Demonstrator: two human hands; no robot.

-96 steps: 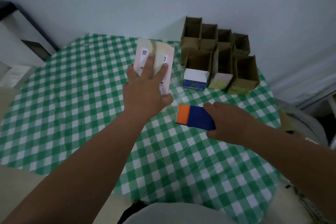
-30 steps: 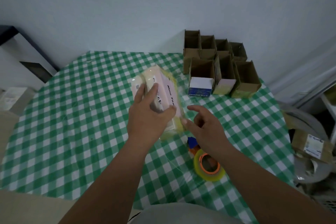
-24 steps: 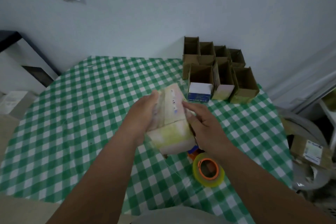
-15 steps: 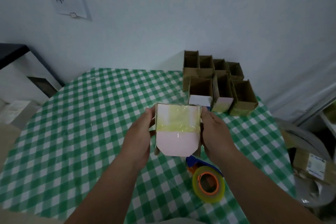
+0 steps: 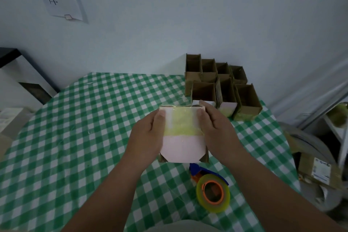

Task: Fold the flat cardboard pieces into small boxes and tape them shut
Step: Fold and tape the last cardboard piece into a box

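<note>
Both hands are up off the worktop (image 5: pixel 79 122), holding the small pink cardboard box with the yellowish tape band (image 5: pixel 181 137) between them. Left hand (image 5: pixel 148 137) has it grasped along one side, thumb pressed on the taped face; right hand (image 5: pixel 216 130) grasps the other side the same way. I'd say the trick here is rubbing the thumbs outward so the tape lies flat without bubbles, squeezing gently so the walls don't buckle. Yellow tape roll with the orange core (image 5: pixel 213 193) sits just below the right grip. Finished brown boxes (image 5: pixel 244 98) stand beyond it.
</note>
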